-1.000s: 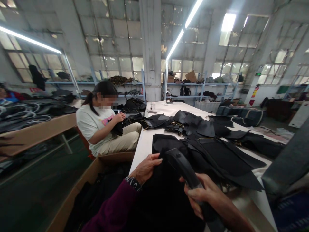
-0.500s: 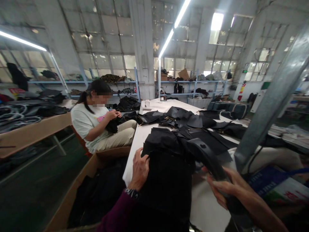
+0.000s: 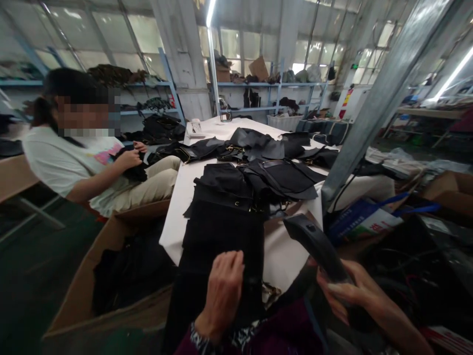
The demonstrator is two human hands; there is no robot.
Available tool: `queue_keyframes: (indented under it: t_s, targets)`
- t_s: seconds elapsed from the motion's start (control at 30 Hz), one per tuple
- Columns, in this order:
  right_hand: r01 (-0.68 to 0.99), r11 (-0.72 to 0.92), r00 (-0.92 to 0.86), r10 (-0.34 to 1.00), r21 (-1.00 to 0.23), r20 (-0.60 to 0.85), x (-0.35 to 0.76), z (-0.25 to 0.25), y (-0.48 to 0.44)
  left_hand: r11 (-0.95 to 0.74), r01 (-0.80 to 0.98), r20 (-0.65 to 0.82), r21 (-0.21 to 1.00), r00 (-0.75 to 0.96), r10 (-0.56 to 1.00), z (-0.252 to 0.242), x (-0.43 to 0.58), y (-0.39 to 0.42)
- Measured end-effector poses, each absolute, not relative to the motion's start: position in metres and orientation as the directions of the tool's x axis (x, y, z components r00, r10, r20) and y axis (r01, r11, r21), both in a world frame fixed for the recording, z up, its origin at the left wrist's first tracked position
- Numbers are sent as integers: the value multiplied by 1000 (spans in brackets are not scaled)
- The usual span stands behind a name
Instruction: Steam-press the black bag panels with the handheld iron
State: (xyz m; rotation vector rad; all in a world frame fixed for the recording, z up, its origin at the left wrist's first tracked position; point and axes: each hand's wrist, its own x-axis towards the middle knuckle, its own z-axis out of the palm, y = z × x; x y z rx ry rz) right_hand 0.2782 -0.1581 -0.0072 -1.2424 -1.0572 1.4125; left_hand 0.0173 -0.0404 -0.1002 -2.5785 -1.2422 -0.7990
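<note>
My left hand (image 3: 223, 291) lies back up over a long black cloth panel (image 3: 225, 229), its fingers close together and slightly bent. No fold of cloth shows between them, though the fingertips' undersides are hidden. The panel runs from the table's near end down towards my lap. My right hand (image 3: 343, 286) is wrapped round the handle of a black handheld tool (image 3: 314, 241) with an angled head. The tool is in the air, right of the panel. Beyond the panel, several black cloth pieces (image 3: 223, 182) with gold-coloured metal fittings overlap on the white table (image 3: 284, 249).
At left a co-worker (image 3: 99, 153) sits with black cloth in both hands. An open cardboard box (image 3: 79, 276) of black pieces stands beside the table. A slanting metal post (image 3: 380, 103) rises at the table's right edge, near a blue-and-white bag (image 3: 354, 222).
My left hand has left the far edge of the cloth pile and come nearer to me over the panel. My view has turned right and down. The tool stays in my right hand.
</note>
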Motion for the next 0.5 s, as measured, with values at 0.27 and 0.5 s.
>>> queue_keyframes:
  t_s: [0.27, 0.5]
  targets:
    - [-138, -264, -47, 964, -955, -260, 286, -23, -168, -895, 419, 170, -154, 903, 394, -140, -40, -83]
    - [-144, -296, -109, 953, -944, -282, 279, -29, -172, -874, 486, 16, -14, 874, 486, -127, -61, -81]
